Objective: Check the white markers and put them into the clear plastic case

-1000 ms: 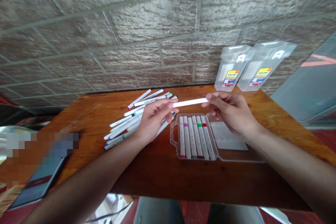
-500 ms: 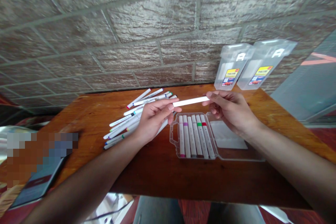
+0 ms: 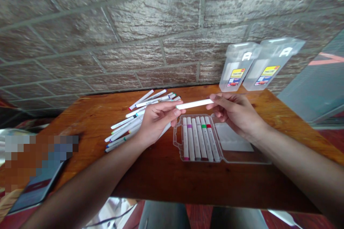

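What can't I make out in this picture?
Head view:
Held marker: right end, hidden by the grip of the right hand.
Loose markers: parts, hidden behind the left hand.
Case lid: right part, covered by the right forearm.
Writing on the cased markers: too small.

Probably a room in a home, block-patterned wall (image 3: 161, 18) beyond the fingers (image 3: 167, 105), wooden table (image 3: 150, 175) beneath them, reddish wood-look floor (image 3: 199, 215) lower down

Stone-block wall (image 3: 166, 18), upper frame; flat-screened device (image 3: 40, 186), partly pixelated, lower left; greyish panel (image 3: 309, 93), right edge.
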A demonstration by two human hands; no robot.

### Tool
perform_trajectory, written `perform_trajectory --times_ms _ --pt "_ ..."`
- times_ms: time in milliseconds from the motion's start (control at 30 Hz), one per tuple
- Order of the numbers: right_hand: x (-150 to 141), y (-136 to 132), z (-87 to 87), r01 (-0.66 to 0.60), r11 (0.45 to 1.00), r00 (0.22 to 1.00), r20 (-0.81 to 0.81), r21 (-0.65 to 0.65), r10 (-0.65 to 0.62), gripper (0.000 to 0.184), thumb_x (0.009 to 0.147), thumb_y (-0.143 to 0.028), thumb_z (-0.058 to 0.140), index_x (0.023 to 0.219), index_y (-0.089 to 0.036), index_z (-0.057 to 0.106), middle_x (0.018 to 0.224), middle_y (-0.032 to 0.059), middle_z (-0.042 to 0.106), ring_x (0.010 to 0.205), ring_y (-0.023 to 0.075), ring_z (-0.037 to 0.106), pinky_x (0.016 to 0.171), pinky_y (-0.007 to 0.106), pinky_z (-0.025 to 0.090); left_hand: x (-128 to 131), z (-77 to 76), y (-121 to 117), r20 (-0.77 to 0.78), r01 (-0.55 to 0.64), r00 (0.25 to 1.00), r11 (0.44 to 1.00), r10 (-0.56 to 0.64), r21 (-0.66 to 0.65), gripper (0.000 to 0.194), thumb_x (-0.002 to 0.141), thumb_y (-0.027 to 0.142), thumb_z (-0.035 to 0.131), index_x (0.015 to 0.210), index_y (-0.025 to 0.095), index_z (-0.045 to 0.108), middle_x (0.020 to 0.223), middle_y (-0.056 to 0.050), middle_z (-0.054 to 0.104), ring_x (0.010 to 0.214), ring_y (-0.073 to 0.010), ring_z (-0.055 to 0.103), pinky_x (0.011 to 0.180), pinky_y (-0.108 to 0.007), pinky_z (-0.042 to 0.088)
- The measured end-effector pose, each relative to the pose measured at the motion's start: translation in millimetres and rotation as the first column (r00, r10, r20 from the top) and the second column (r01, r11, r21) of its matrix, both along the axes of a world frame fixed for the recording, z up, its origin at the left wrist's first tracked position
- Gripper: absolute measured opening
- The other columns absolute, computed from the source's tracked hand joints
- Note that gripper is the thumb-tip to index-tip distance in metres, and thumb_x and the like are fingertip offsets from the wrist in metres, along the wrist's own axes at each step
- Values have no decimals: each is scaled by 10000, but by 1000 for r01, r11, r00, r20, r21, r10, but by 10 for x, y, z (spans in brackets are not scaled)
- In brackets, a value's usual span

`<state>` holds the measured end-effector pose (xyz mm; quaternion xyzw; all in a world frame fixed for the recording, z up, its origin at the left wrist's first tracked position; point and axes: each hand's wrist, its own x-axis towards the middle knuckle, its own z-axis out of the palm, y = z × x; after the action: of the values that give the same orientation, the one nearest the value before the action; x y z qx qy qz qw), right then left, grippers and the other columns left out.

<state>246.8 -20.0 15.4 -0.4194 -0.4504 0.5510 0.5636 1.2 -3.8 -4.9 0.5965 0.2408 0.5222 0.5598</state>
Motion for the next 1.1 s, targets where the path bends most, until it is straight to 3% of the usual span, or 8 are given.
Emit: perform_trajectory --times_ms 133,233,433,633,867,1100 --pt "-7 -1 -10 1 1000 1000 -12 6 -1 328 706 -440 954 706 -165 776 711 45 750 449 57 455 379 198 350 28 47 -35 53 43 998 997 -40 -58 222 824 332 893 1035 267 866 870 -65 838 513 -73 585 519 -225 466" --pt "-8 -3 -6 3 1000 1000 6 16 -3 314 726 -439 937 698 -176 765 683 40 735 451 68 450 376 210 343 43 68 -52 68 38 997 994 -31 -107 223 803 366 905 997 261 871 847 -69 836 506 -78 571 517 -233 459" --pt "4 3 -2 35 996 997 71 76 -40 329 764 -464 908 676 -184 761 564 1 633 434 75 446 374 214 336 20 21 -14 -47 -92 995 991 88 -95 240 848 374 863 1032 220 865 880 -84 833 539 -86 570 543 -246 466" --pt "-2 10 -17 67 989 991 106 135 -82 295 799 -448 888 728 -187 769 627 15 687 409 67 453 377 225 334 25 6 -4 -152 -185 972 983 181 -8 230 843 315 852 1035 188 858 879 -86 831 556 -96 581 574 -263 498" --pt "7 -21 1 69 979 974 201 193 -108 273 845 -437 841 752 -193 760 596 2 656 422 83 480 398 236 353 39 46 -15 -174 -209 962 978 210 27 219 772 256 902 976 192 857 716 -16 757 547 -86 572 534 -228 446" --pt "-21 -67 44 89 957 954 254 276 -162 296 863 -480 829 779 -204 762 570 -9 632 423 100 497 390 244 364 47 35 -14 -101 -161 983 984 154 -71 199 784 294 895 949 192 849 783 -45 786 554 -85 570 546 -236 443"
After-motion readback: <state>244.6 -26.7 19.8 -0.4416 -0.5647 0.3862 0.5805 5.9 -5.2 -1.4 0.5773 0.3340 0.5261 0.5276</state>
